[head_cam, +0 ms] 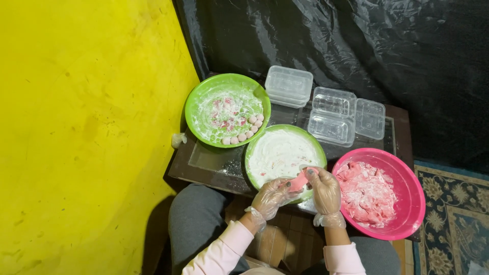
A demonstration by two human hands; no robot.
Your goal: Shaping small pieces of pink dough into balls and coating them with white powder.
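Both my hands wear clear plastic gloves and meet over the near edge of a green plate (254,153) covered in white flour. My left hand (272,196) and my right hand (323,191) pinch one piece of pink dough (299,181) between them. To the right, a pink bowl (415,203) holds several floured pink dough pieces (367,196). Farther back on the left, a second green plate (196,97) carries a curved row of small round pink balls (244,133) in flour.
Clear plastic containers (289,85) and lids (333,114) lie at the back of the small dark table (204,168). A yellow wall is on the left, black plastic sheeting behind, a patterned rug (451,224) at the right. My knees sit under the table's near edge.
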